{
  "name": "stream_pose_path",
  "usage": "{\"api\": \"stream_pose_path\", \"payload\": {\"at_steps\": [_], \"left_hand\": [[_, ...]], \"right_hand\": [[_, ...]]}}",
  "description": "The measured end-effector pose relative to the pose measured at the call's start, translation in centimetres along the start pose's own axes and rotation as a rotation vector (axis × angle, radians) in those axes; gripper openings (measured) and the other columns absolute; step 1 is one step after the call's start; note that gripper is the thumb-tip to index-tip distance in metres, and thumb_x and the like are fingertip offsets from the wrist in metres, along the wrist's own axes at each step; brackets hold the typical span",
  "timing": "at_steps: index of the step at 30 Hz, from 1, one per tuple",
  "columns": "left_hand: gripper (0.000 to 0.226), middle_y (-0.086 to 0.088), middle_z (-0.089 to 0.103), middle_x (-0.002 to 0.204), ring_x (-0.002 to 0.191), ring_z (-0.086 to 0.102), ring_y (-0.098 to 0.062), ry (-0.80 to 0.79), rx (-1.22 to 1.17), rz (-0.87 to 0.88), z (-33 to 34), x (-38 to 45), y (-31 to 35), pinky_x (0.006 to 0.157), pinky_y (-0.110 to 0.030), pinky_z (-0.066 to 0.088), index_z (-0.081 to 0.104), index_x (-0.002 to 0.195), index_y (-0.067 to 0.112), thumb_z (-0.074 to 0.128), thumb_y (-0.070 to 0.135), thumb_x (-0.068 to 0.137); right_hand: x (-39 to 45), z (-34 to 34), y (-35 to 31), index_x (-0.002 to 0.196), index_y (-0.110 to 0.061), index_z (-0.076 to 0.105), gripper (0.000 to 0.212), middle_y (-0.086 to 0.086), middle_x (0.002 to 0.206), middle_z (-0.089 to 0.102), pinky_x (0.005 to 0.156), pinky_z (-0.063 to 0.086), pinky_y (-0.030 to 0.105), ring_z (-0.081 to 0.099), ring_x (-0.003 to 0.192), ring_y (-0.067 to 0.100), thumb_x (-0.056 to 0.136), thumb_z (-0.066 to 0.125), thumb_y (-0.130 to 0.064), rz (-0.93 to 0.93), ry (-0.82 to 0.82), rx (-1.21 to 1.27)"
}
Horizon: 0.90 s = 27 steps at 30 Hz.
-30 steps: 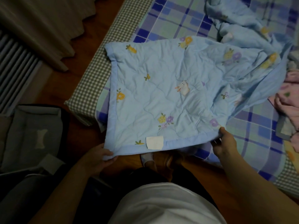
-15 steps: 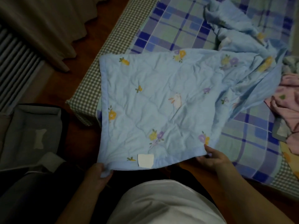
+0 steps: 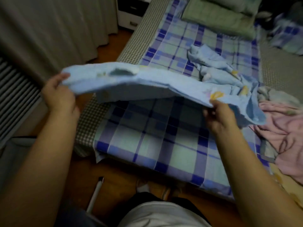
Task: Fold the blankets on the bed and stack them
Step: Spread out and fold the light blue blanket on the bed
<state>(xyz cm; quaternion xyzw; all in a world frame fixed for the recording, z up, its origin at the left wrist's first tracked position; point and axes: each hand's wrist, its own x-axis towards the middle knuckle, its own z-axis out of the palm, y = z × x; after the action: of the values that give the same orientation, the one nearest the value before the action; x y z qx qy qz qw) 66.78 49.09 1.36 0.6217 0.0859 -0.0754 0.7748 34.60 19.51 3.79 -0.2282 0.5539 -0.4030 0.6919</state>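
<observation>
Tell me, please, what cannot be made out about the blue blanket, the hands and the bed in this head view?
- Blue blanket: motion blur smears its print; its far end lies bunched, so its extent is unclear.
- Left hand: fingertips hidden in the blanket edge.
- Right hand: fingertips hidden under the blanket edge.
- Pink blanket: cut off by the right edge.
- Green blanket: cut off at the top.

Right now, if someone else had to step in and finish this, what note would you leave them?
Left hand grips the near left corner of the blue blanket; right hand pinches its near right edge.
The held end is lifted above the checked bed sheet; the far end lies bunched on the bed.
A pink blanket lies crumpled at the right; a green one lies folded at the far end.
Left: finish folding blue, fold pink, stack.
</observation>
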Motion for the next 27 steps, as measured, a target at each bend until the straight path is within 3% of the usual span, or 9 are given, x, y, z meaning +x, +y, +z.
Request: {"api": "stream_pose_path", "payload": {"at_steps": [3, 6, 9, 11, 13, 16, 20, 24, 27], "left_hand": [[0.034, -0.024, 0.065, 0.116, 0.099, 0.066, -0.039, 0.093, 0.274, -0.212, -5.4, -0.9, -4.6, 0.070, -0.037, 0.058, 0.066, 0.077, 0.020, 0.048, -0.007, 0.087], [0.017, -0.025, 0.059, 0.109, 0.072, 0.064, -0.031, 0.182, 0.551, -0.407, -11.9, -1.3, -9.1, 0.060, -0.032, 0.051, 0.062, 0.079, 0.013, 0.059, 0.000, 0.090], [0.027, -0.038, 0.055, 0.117, 0.098, 0.060, -0.046, 0.176, 0.893, -0.536, -13.6, -2.0, -10.2, 0.087, -0.045, 0.049, 0.061, 0.113, -0.012, 0.060, 0.009, 0.096], [0.025, -0.034, 0.061, 0.117, 0.107, 0.058, -0.048, 0.077, 1.104, -0.256, -12.0, -5.9, -9.3, 0.092, -0.046, 0.046, 0.067, 0.111, -0.008, 0.053, -0.002, 0.091], [0.026, -0.024, 0.067, 0.096, 0.087, 0.063, -0.042, -0.132, 1.202, 0.158, -8.6, -10.7, -8.4, 0.076, -0.041, 0.049, 0.073, 0.087, 0.004, 0.049, -0.003, 0.081], [0.021, -0.010, 0.065, 0.086, 0.073, 0.064, -0.030, -0.642, 1.429, 0.647, -3.0, -18.2, -10.4, 0.062, -0.033, 0.051, 0.073, 0.078, 0.015, 0.056, 0.028, 0.075], [0.074, -0.009, 0.060, 0.110, 0.091, 0.061, -0.031, -1.025, 1.667, 0.590, 1.8, -25.3, -15.3, 0.074, -0.040, 0.049, 0.060, 0.127, 0.022, 0.061, 0.062, 0.064], [0.034, -0.011, 0.059, 0.087, 0.072, 0.062, -0.034, -0.991, 1.653, 0.641, 4.2, -24.0, -16.1, 0.058, -0.039, 0.050, 0.063, 0.100, 0.016, 0.073, 0.020, 0.068], [0.023, -0.008, 0.056, 0.078, 0.058, 0.060, -0.033, -1.095, 1.664, 0.810, 4.6, -21.6, -14.1, 0.046, -0.035, 0.044, 0.066, 0.086, 0.018, 0.069, 0.015, 0.063]], "right_hand": [[0.0, -5.0, 5.2, 0.097, -0.010, 0.064, 0.050, 0.007, 0.065, 0.069, 0.039, 0.050, 0.022, 0.066, 0.048, 0.016, 0.054, 0.062, 0.017, 0.306, 0.014, -0.209], [-0.3, -10.4, 11.1, 0.077, -0.008, 0.056, 0.030, 0.009, 0.045, 0.061, 0.032, 0.049, 0.031, 0.063, 0.049, 0.025, 0.059, 0.044, 0.013, 0.612, 0.248, -0.294], [-1.6, -13.1, 14.3, 0.078, -0.003, 0.057, 0.023, 0.014, 0.053, 0.063, 0.026, 0.044, 0.032, 0.062, 0.053, 0.030, 0.075, 0.042, 0.015, 0.731, 0.252, -0.321], [-2.1, -13.2, 15.0, 0.073, -0.001, 0.063, 0.026, 0.013, 0.047, 0.061, 0.025, 0.042, 0.028, 0.062, 0.039, 0.024, 0.077, 0.045, 0.018, 0.701, 0.187, -0.337], [-2.6, -12.4, 14.9, 0.079, -0.004, 0.066, 0.028, 0.006, 0.043, 0.061, 0.027, 0.041, 0.022, 0.061, 0.042, 0.019, 0.085, 0.048, 0.016, 0.648, 0.159, -0.390], [-3.1, -10.4, 15.1, 0.095, -0.004, 0.065, 0.020, 0.010, 0.068, 0.068, 0.035, 0.049, 0.024, 0.060, 0.062, 0.021, 0.091, 0.054, 0.012, 0.535, 0.130, -0.449], [-5.1, -7.0, 14.7, 0.119, -0.002, 0.060, 0.029, 0.020, 0.111, 0.065, 0.071, 0.059, 0.037, 0.062, 0.079, 0.023, 0.091, 0.054, 0.005, 0.421, -0.035, -0.655], [-5.4, -6.2, 14.0, 0.114, 0.001, 0.062, 0.031, 0.022, 0.116, 0.067, 0.058, 0.059, 0.032, 0.066, 0.091, 0.028, 0.088, 0.052, 0.015, 0.412, -0.075, -0.510], [-3.9, -7.4, 13.3, 0.114, 0.001, 0.063, 0.031, 0.017, 0.102, 0.071, 0.058, 0.060, 0.034, 0.070, 0.082, 0.028, 0.086, 0.059, 0.013, 0.471, -0.101, -0.363]]}}
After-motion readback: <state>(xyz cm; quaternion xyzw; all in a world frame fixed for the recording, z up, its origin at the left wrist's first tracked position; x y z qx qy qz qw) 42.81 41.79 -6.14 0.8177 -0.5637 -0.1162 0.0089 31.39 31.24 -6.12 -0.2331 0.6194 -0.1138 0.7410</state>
